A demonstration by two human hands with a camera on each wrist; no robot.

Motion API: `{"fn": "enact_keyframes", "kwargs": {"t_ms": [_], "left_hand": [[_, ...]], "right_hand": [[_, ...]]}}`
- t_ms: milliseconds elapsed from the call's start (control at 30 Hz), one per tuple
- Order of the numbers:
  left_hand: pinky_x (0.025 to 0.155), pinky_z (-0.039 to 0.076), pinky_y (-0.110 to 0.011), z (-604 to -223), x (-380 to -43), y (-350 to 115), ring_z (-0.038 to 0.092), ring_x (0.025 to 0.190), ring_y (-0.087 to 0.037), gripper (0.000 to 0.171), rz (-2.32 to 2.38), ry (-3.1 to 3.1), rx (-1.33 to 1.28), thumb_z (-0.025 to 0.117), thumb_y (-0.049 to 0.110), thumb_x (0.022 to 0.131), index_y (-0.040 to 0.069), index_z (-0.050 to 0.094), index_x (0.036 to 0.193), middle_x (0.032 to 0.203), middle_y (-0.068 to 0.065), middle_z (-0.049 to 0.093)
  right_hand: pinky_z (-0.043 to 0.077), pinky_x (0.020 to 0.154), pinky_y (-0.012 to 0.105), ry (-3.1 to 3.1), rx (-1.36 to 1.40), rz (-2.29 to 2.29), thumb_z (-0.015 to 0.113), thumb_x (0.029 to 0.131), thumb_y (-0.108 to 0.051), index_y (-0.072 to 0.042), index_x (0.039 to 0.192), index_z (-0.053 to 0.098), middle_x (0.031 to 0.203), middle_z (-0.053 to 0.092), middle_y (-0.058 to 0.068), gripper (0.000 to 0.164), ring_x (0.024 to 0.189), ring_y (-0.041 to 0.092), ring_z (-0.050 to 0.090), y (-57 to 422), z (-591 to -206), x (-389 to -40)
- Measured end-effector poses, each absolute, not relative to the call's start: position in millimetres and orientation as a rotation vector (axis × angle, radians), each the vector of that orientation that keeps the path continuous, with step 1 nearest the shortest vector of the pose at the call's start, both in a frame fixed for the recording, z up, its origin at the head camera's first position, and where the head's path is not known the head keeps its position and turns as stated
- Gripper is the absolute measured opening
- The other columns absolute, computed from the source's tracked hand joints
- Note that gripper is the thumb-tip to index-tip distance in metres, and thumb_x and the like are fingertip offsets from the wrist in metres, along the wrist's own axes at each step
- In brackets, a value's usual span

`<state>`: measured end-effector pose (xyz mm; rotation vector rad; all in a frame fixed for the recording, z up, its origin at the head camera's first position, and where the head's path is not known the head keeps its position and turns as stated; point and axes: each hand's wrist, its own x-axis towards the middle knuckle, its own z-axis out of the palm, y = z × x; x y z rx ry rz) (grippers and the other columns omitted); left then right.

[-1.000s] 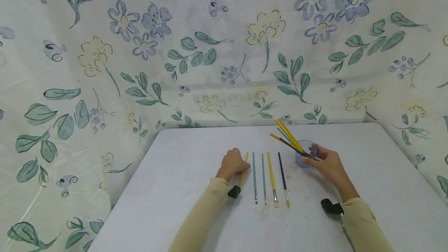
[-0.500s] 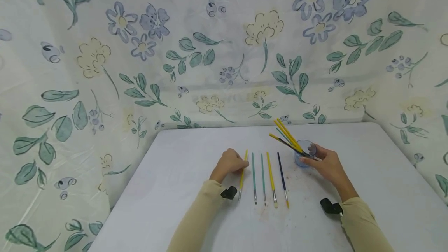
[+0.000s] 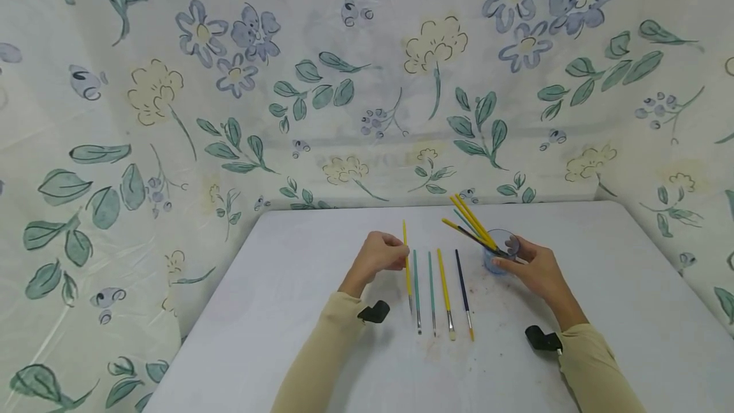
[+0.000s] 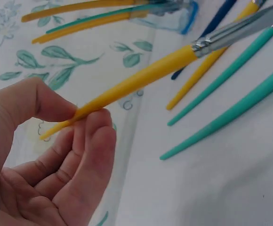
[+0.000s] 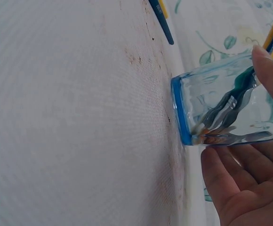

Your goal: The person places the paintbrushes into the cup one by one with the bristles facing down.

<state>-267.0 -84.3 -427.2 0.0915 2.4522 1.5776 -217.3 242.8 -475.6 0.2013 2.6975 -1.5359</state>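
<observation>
Yellow brush (image 4: 141, 79) being pinched near thin end by left hand (image 3: 378, 255), left of brush row (image 3: 444, 279), towards table's (image 3: 275, 292) far edge; cup (image 5: 209, 92) being gripped by right hand (image 3: 537, 268), nearer far right corner; cup possibly being toppled by leaning brushes (image 3: 473, 218) if grip being loosened

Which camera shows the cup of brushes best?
The right wrist view: the clear cup is big there, with its blue base and brushes showing. The head view has it small, partly hidden by the right hand; the left wrist view, only part.
</observation>
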Motion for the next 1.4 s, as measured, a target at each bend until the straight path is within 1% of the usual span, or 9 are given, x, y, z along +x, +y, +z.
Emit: {"fn": "enact_keyframes", "kwargs": {"t_ms": [100,333,633,767,1000,1167,1400], "left_hand": [[0.07,0.065,-0.031,-424.7,-267.0,-83.5,0.07,0.068,-0.015,0.021,1.661,2.418,0.124,0.065,0.011,0.087,-0.004,0.071,0.101,0.085,-0.012,0.074],[0.075,0.065,-0.031,-419.2,-266.6,-79.9,0.072,0.073,-0.013,0.024,1.825,2.337,0.181,0.068,0.008,0.091,-0.006,0.069,0.11,0.094,-0.015,0.076],[0.074,0.065,-0.03,-409.4,-263.0,-67.1,0.073,0.072,-0.013,0.018,2.012,2.228,0.252,0.069,0.003,0.091,-0.007,0.068,0.105,0.091,-0.014,0.076],[0.075,0.065,-0.03,-406.7,-262.9,-59.3,0.074,0.073,-0.014,0.02,2.058,2.192,0.277,0.07,0.002,0.091,-0.009,0.068,0.107,0.093,-0.017,0.076],[0.075,0.065,-0.03,-401.9,-259.5,-46.5,0.075,0.074,-0.013,0.02,2.132,2.137,0.299,0.071,0.002,0.09,-0.01,0.067,0.106,0.089,-0.01,0.075],[0.078,0.065,-0.031,-400.4,-257.2,-37.6,0.076,0.077,-0.015,0.023,2.158,2.116,0.313,0.071,0.001,0.09,-0.011,0.066,0.11,0.092,-0.011,0.074],[0.08,0.065,-0.032,-400.6,-253.6,-23.8,0.077,0.076,-0.014,0.023,2.226,2.076,0.344,0.071,0.0,0.089,-0.012,0.067,0.107,0.092,-0.01,0.073]], "right_hand": [[0.035,0.12,0.063,2.702,0.207,-1.527,0.082,0.085,-0.052,-0.003,0.161,0.031,0.159,0.043,0.025,0.104,0.15,0.048,0.037,242.9,-476.0,-217.7],[0.035,0.12,0.063,2.703,0.208,-1.527,0.081,0.085,-0.052,-0.003,0.161,0.03,0.16,0.043,0.025,0.104,0.15,0.049,0.037,244.0,-476.2,-217.1],[0.035,0.12,0.063,2.703,0.204,-1.534,0.082,0.084,-0.054,-0.003,0.161,0.03,0.16,0.043,0.025,0.105,0.15,0.048,0.037,244.0,-478.3,-218.0],[0.035,0.12,0.064,2.708,0.204,-1.522,0.081,0.084,-0.054,-0.003,0.161,0.03,0.16,0.042,0.025,0.106,0.15,0.049,0.037,244.5,-479.1,-218.5],[0.035,0.12,0.063,2.703,0.203,-1.527,0.082,0.085,-0.051,-0.003,0.161,0.031,0.159,0.043,0.025,0.103,0.15,0.048,0.037,243.2,-478.6,-219.3],[0.035,0.12,0.063,2.705,0.208,-1.524,0.082,0.085,-0.051,-0.003,0.161,0.031,0.159,0.043,0.025,0.103,0.15,0.048,0.037,242.7,-478.1,-219.4],[0.036,0.12,0.062,2.706,0.2,-1.522,0.081,0.085,-0.052,-0.002,0.161,0.029,0.16,0.041,0.026,0.105,0.15,0.048,0.037,243.2,-478.9,-218.6]]}}
